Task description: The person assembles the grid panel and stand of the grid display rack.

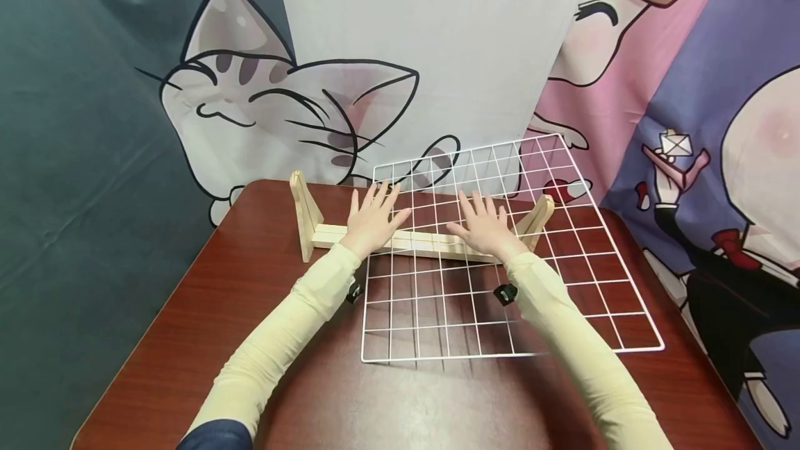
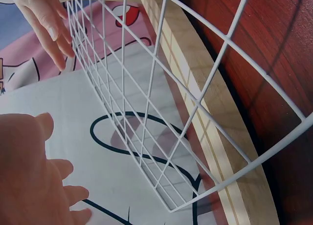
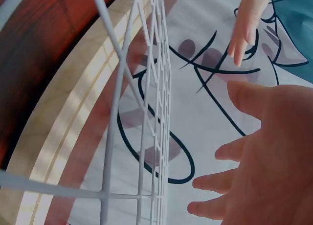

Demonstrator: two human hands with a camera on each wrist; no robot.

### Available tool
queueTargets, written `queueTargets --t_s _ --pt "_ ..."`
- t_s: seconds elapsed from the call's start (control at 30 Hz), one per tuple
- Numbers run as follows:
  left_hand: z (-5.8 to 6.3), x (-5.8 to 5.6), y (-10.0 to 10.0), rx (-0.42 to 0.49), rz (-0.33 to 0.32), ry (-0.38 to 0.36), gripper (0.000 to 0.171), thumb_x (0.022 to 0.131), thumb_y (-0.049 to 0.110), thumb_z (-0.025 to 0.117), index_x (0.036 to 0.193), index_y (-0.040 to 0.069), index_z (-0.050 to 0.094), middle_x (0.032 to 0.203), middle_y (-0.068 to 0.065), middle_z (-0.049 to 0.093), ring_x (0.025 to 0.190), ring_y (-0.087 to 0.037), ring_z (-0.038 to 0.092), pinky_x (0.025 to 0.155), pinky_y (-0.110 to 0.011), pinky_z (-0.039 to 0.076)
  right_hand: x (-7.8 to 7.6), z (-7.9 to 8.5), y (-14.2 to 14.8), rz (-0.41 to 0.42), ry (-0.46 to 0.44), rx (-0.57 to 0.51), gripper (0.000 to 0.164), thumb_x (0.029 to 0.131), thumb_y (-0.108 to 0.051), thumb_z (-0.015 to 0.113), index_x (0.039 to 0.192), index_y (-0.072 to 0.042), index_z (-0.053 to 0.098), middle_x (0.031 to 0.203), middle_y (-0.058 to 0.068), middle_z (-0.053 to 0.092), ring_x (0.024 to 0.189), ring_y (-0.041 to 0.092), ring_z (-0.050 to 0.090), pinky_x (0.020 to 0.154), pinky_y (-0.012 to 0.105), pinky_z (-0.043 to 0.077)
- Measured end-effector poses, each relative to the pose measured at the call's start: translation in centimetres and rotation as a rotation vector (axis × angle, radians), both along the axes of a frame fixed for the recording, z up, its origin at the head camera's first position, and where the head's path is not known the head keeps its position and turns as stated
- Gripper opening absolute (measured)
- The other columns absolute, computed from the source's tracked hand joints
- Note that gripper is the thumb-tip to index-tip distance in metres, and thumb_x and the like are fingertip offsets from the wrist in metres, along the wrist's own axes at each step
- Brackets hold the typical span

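Just splayed hands (image 1: 372, 222) (image 1: 487, 228) near grid (image 1: 443, 295)

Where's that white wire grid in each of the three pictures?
Head: the grid spans centre to right.
Left wrist: across the middle, reaching the top and right edges.
Right wrist: left and middle, top to bottom.
Shared landmark: the pale wooden bar.

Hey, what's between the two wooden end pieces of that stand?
In the head view, a wooden bar runs between the end pieces. The white wire grid overlaps much of it, and the left hand and right hand appear over it too.
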State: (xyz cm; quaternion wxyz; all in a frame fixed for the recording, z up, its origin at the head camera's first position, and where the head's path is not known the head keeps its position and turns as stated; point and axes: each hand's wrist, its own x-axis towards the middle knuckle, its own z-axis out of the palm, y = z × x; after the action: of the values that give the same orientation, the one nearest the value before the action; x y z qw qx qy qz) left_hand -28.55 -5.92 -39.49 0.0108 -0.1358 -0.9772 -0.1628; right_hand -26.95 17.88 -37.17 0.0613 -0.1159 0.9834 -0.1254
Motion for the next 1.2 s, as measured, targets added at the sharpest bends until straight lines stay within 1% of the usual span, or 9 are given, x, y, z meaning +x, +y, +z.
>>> queueTargets --t_s 0.2,0.3,0.4,0.47,0.6,0.67,0.8,1.03,1.2 --pt "0.4 0.2 -0.2 0.026 -0.018 -0.012 0.062 0.101 0.056 0.029 0.156 0.03 0.015 0.165 -0.003 0.012 0.153 -0.028 0.01 0.123 -0.054 0.002 0.3 0.5 0.5 0.027 0.112 -0.009 0.073 0.098 -0.041 0.05 0.155 -0.011 0.016 0.155 0.026 0.027 0.143 0.047 0.023 0.114 0.066 0.018" --pt "0.4 0.1 -0.3 0.043 -0.004 0.042 0.06 0.101 0.052 0.036 0.154 0.027 0.023 0.158 -0.007 0.034 0.146 -0.03 0.032 0.12 -0.051 0.019 0.5 0.8 0.7 0.036 0.139 -0.026 0.069 0.097 -0.039 0.052 0.153 -0.012 0.022 0.153 0.025 0.032 0.141 0.046 0.028 0.114 0.065 0.02" --pt "0.4 0.2 -0.3 0.067 0.03 0.111 0.051 0.1 0.044 0.046 0.146 0.021 0.043 0.135 -0.01 0.061 0.116 -0.032 0.062 0.098 -0.047 0.048 0.8 1.2 1.0 0.045 0.155 -0.034 0.058 0.097 -0.037 0.052 0.146 -0.009 0.039 0.147 0.024 0.042 0.134 0.046 0.04 0.111 0.062 0.029" --pt "0.4 0.3 -0.4 0.088 0.052 0.147 0.04 0.099 0.04 0.05 0.132 0.019 0.058 0.112 -0.011 0.072 0.091 -0.033 0.07 0.075 -0.046 0.055 1.0 1.4 1.1 0.044 0.15 -0.033 0.05 0.097 -0.037 0.051 0.136 -0.006 0.051 0.14 0.022 0.051 0.126 0.045 0.05 0.105 0.059 0.039" --pt "0.1 0.6 -0.7 0.136 0.073 0.151 0.026 0.098 0.035 0.051 0.1 0.017 0.069 0.081 -0.007 0.073 0.069 -0.031 0.068 0.055 -0.042 0.051 1.5 1.8 1.5 0.04 0.139 -0.063 0.038 0.097 -0.034 0.052 0.114 -0.003 0.066 0.117 0.017 0.067 0.106 0.037 0.064 0.089 0.054 0.05" --pt "-0.2 0.8 -0.8 0.148 0.073 0.15 0.025 0.097 0.035 0.051 0.095 0.017 0.069 0.08 -0.007 0.072 0.069 -0.031 0.067 0.055 -0.043 0.05 1.8 1.8 1.8 0.044 0.145 -0.085 0.035 0.097 -0.033 0.053 0.109 -0.004 0.068 0.106 0.015 0.071 0.099 0.034 0.066 0.085 0.052 0.051" --pt "-0.8 1.2 -1.2 0.149 0.063 0.13 0.024 0.097 0.032 0.052 0.094 0.017 0.07 0.086 -0.008 0.074 0.071 -0.033 0.068 0.055 -0.044 0.05 2.6 2.1 2.3 0.052 0.151 -0.117 0.035 0.098 -0.034 0.051 0.106 -0.005 0.069 0.099 0.014 0.072 0.093 0.031 0.067 0.083 0.05 0.05" --pt "-1.4 2.1 -1.9 0.078 0.01 -0.021 0.025 0.097 0.03 0.053 0.102 0.016 0.073 0.091 -0.004 0.074 0.073 -0.026 0.067 0.058 -0.038 0.05 4.4 2.8 4.7 0.044 0.168 -0.122 0.037 0.1 -0.032 0.05 0.114 -0.003 0.066 0.109 0.018 0.071 0.103 0.037 0.066 0.091 0.055 0.049" --pt "-1.9 2.6 -2.3 0.059 0.004 -0.026 0.025 0.097 0.03 0.053 0.099 0.015 0.073 0.09 -0.005 0.073 0.074 -0.025 0.066 0.06 -0.039 0.05 5.4 3.5 6.7 -0.014 0.194 -0.146 0.035 0.1 -0.033 0.05 0.112 -0.005 0.068 0.11 0.019 0.071 0.101 0.039 0.067 0.088 0.055 0.048"
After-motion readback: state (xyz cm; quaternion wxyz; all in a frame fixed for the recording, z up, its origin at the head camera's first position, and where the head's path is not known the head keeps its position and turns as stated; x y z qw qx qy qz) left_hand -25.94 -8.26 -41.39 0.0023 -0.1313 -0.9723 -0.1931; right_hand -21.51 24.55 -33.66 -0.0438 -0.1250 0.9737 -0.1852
